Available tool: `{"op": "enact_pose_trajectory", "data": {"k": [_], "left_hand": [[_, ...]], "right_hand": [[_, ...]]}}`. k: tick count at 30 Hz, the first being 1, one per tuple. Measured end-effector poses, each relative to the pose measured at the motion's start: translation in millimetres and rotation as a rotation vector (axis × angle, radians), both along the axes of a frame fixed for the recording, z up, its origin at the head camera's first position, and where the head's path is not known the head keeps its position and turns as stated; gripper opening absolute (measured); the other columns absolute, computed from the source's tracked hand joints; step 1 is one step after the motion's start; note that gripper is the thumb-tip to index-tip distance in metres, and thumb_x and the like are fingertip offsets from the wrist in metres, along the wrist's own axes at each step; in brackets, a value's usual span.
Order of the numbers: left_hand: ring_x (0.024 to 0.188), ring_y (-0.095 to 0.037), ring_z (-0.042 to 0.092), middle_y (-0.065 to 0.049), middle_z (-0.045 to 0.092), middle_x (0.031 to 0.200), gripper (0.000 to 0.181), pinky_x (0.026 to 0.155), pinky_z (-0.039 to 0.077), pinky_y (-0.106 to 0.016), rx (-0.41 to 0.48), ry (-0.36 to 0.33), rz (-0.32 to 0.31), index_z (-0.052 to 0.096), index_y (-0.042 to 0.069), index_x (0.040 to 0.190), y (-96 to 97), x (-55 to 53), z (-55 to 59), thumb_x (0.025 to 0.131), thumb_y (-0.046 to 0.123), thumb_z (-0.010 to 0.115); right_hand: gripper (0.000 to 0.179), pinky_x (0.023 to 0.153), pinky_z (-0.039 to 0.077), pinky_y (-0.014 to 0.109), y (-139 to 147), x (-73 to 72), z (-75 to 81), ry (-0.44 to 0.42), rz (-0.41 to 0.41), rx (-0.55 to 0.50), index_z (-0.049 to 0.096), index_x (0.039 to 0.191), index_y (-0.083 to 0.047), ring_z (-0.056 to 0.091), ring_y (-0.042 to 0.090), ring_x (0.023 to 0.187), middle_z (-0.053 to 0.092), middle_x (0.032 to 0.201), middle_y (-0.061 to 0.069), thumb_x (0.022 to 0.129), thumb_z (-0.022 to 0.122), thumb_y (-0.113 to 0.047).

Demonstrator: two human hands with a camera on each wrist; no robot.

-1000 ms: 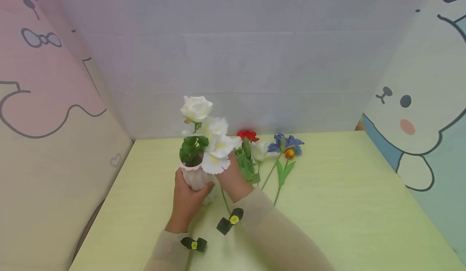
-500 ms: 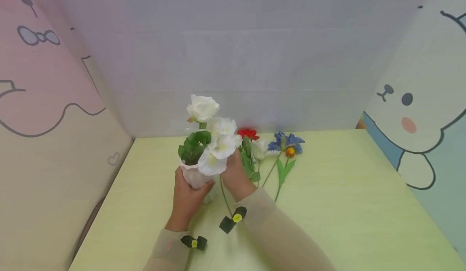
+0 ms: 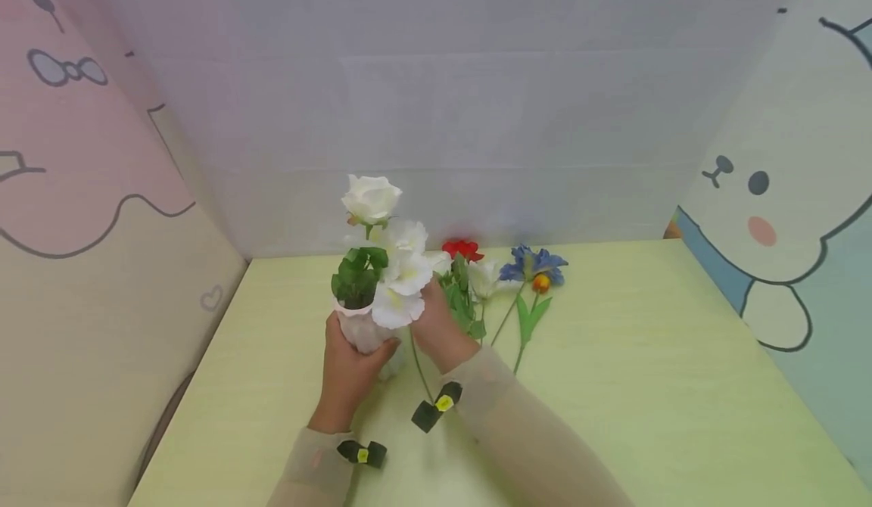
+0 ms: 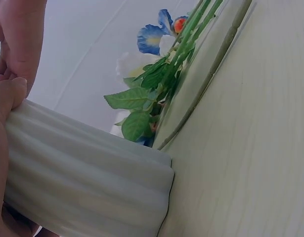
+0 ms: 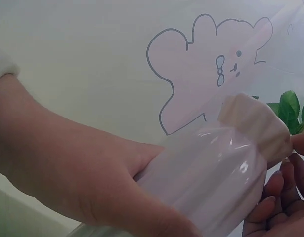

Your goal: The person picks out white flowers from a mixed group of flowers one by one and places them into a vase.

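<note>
My left hand (image 3: 354, 374) grips the body of a white fluted vase (image 3: 361, 333), thumb toward me; the vase (image 4: 92, 173) stands with its base at the table in the left wrist view. A white rose (image 3: 371, 200) rises from it above green leaves (image 3: 356, 278). White ruffled flowers (image 3: 398, 306) spill over the rim on the right, where my right hand (image 3: 441, 329) is partly hidden behind the petals. In the right wrist view, that hand's curled fingers (image 5: 278, 197) are right at the rim, pinching by the ruffled flowers; their stem is hidden.
On the pale yellow table (image 3: 647, 356) to the right lie a red flower (image 3: 463, 250), a white flower (image 3: 485, 280), a blue flower (image 3: 534, 265) and an orange tulip (image 3: 541, 284). A loose stem (image 3: 420, 371) lies beside the vase. Walls enclose the back and sides.
The white rose and ruffled flowers have swung right, then back left, with small shifts of my right hand. My left hand has stayed around the vase.
</note>
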State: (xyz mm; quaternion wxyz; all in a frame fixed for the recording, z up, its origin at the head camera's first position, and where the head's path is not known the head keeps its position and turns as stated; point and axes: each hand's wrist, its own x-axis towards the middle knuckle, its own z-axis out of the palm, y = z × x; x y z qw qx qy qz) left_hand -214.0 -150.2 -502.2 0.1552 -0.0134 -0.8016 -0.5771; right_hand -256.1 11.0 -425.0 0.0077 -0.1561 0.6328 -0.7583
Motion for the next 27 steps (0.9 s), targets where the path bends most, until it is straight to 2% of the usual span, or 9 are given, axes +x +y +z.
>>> {"op": "enact_pose_trajectory", "data": {"k": [2, 4, 6, 9, 13, 15, 17, 21, 27], "left_hand": [[0.122, -0.027, 0.049, -0.009, 0.044, 0.142, 0.097, 0.104, 0.038, -0.05, 0.004, 0.011, -0.003, 0.031, 0.013, 0.151, -0.3, -0.5, -0.5, 0.078, 0.023, 0.093], [0.122, -0.027, 0.048, -0.009, 0.044, 0.143, 0.097, 0.104, 0.038, -0.05, 0.005, 0.024, -0.006, 0.031, 0.012, 0.151, -0.6, -1.3, -1.4, 0.077, 0.024, 0.093], [0.123, -0.027, 0.048, -0.009, 0.044, 0.143, 0.098, 0.105, 0.037, -0.05, 0.005, 0.035, -0.008, 0.031, 0.011, 0.151, -0.9, -1.9, -2.0, 0.076, 0.023, 0.094], [0.125, -0.027, 0.048, -0.009, 0.044, 0.144, 0.098, 0.107, 0.037, -0.051, 0.004, 0.042, -0.007, 0.032, 0.01, 0.151, -1.1, -2.2, -2.3, 0.075, 0.021, 0.094], [0.126, -0.025, 0.047, -0.008, 0.044, 0.144, 0.098, 0.108, 0.036, -0.051, 0.005, 0.043, -0.006, 0.032, 0.01, 0.15, -1.2, -2.0, -1.7, 0.075, 0.021, 0.094], [0.127, -0.025, 0.047, -0.008, 0.044, 0.144, 0.097, 0.109, 0.035, -0.05, 0.008, 0.042, -0.008, 0.032, 0.011, 0.15, -1.1, -2.1, -1.7, 0.076, 0.021, 0.094], [0.127, -0.025, 0.047, -0.008, 0.044, 0.144, 0.097, 0.109, 0.035, -0.05, 0.016, 0.045, -0.012, 0.032, 0.012, 0.15, -1.0, -2.1, -1.6, 0.076, 0.02, 0.094], [0.127, -0.026, 0.047, -0.009, 0.044, 0.144, 0.096, 0.109, 0.035, -0.05, 0.028, 0.051, -0.02, 0.033, 0.012, 0.15, -0.9, -2.1, -1.6, 0.076, 0.019, 0.094], [0.128, -0.025, 0.047, -0.008, 0.044, 0.144, 0.098, 0.11, 0.035, -0.049, 0.028, 0.034, -0.012, 0.032, 0.014, 0.15, 0.4, -1.8, -0.2, 0.075, 0.019, 0.095]], "right_hand": [[0.046, 0.11, 0.039, 0.038, 1, -1.7, -4.7, -0.021, 0.019, -0.048, 0.046, 0.147, 0.001, 0.049, 0.017, 0.126, 0.055, 0.14, 0.016, 0.107, 0.053, -0.022], [0.044, 0.112, 0.038, 0.039, 3, -0.5, -6.0, -0.062, 0.022, -0.095, 0.045, 0.148, 0.002, 0.048, 0.018, 0.129, 0.054, 0.142, 0.017, 0.109, 0.048, -0.018], [0.043, 0.114, 0.037, 0.039, 4, 1.0, -7.2, -0.081, 0.008, -0.075, 0.043, 0.15, 0.0, 0.046, 0.021, 0.135, 0.052, 0.146, 0.015, 0.109, 0.045, -0.013], [0.051, 0.113, 0.037, 0.038, 7, 3.7, -8.7, -0.109, -0.002, -0.072, 0.042, 0.152, 0.001, 0.044, 0.023, 0.135, 0.05, 0.15, 0.018, 0.101, 0.038, 0.006], [0.064, 0.106, 0.043, 0.036, 11, 5.0, -13.6, -0.094, 0.025, -0.099, 0.042, 0.154, 0.0, 0.05, 0.02, 0.128, 0.051, 0.15, 0.016, 0.091, 0.039, 0.01], [0.06, 0.098, 0.048, 0.034, 14, 5.8, -15.0, -0.093, 0.021, -0.124, 0.048, 0.149, 0.0, 0.057, 0.018, 0.118, 0.059, 0.141, 0.014, 0.09, 0.044, 0.009], [0.05, 0.088, 0.051, 0.031, 18, 7.5, -15.2, -0.096, 0.004, -0.15, 0.054, 0.139, 0.003, 0.061, 0.016, 0.103, 0.066, 0.125, 0.011, 0.09, 0.048, 0.008], [0.027, 0.075, 0.049, 0.028, 27, 10.6, -15.1, -0.094, -0.048, -0.166, 0.06, 0.115, 0.004, 0.057, 0.016, 0.082, 0.065, 0.096, 0.004, 0.09, 0.053, 0.008], [0.009, 0.076, 0.051, 0.027, 47, 13.7, -14.5, -0.092, -0.126, -0.111, 0.06, 0.107, 0.001, 0.057, 0.019, 0.081, 0.06, 0.093, 0.015, 0.099, 0.062, -0.001]]}}
